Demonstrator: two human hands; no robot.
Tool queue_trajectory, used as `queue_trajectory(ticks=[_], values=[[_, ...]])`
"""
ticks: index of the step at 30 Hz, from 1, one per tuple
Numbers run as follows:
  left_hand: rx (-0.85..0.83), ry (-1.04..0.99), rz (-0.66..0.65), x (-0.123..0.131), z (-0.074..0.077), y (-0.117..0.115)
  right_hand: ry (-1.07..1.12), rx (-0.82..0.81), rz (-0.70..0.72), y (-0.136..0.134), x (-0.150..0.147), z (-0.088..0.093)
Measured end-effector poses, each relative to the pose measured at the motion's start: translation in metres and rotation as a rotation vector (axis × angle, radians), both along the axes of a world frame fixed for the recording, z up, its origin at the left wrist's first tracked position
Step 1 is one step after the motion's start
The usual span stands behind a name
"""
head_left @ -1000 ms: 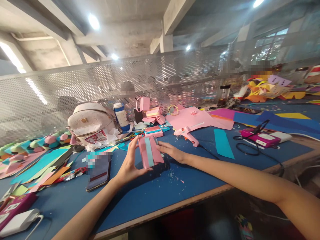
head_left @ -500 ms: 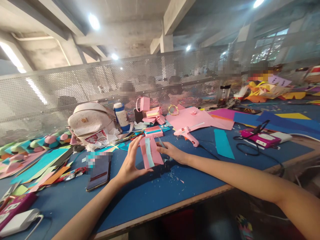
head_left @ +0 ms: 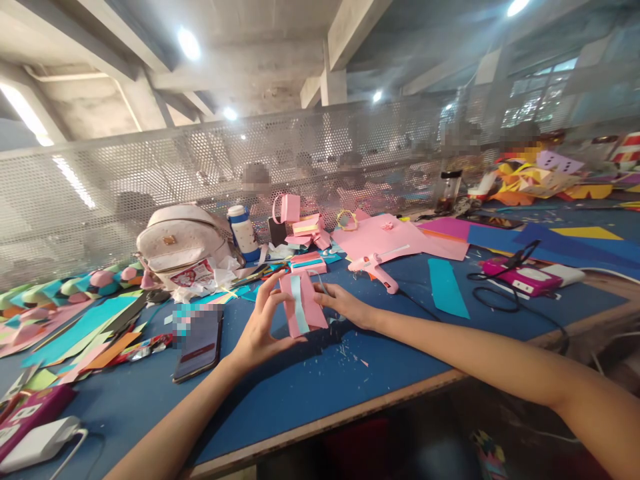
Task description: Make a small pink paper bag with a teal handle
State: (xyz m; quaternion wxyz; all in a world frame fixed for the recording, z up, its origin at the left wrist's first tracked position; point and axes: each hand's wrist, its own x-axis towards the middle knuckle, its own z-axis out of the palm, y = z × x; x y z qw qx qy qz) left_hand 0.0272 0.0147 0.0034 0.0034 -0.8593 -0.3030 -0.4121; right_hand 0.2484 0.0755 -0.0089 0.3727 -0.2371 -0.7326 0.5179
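A small pink paper box [head_left: 311,303] with a pale blue strip [head_left: 298,303] down its face is held above the blue table [head_left: 320,387]. Around its left side, my left hand [head_left: 263,320] grips it with fingers on the top edge and thumb at the bottom. My right hand [head_left: 347,305] is at the box's right edge, its fingertips pinching a thin grey-blue strip that curves there. Just behind lies another pink box with blue strips [head_left: 309,264]. To the right rests a pink glue gun [head_left: 377,272].
A phone [head_left: 199,347] and paper scraps lie left. A backpack [head_left: 183,247] and bottle [head_left: 243,233] stand behind. A blue-green sheet [head_left: 447,287] and magenta power strip [head_left: 523,277] with a black cable lie right. The table's front edge runs below my forearms.
The right hand's fingertips and the thin strip have shifted very slightly beside the box. Both hands still hold almost the same pose.
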Motion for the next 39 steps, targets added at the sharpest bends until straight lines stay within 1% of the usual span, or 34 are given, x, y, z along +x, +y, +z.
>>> queue_trajectory(ticks=[6, 10, 18, 25, 30, 39], values=[[0.006, 0.021, 0.001, 0.0001, 0.0015, -0.0006, -0.014, 0.005, -0.01, -0.0014, 0.0008, 0.001], [-0.013, 0.05, -0.009, 0.0006, 0.0022, -0.0018, 0.018, -0.013, 0.024, 0.0003, 0.0, -0.0007], [0.007, 0.081, -0.013, 0.0002, -0.0008, -0.0011, 0.089, -0.07, 0.102, 0.002, -0.0028, -0.0049], [0.008, 0.097, -0.049, -0.001, -0.0012, 0.0007, 0.094, -0.118, 0.131, -0.0004, -0.0045, -0.0023], [-0.01, 0.134, -0.067, -0.0004, -0.0001, 0.0007, 0.097, -0.153, 0.133, 0.0026, -0.0037, -0.0066], [-0.024, 0.13, -0.064, -0.0002, -0.0039, 0.003, 0.066, -0.131, 0.172, 0.0027, -0.0037, -0.008]])
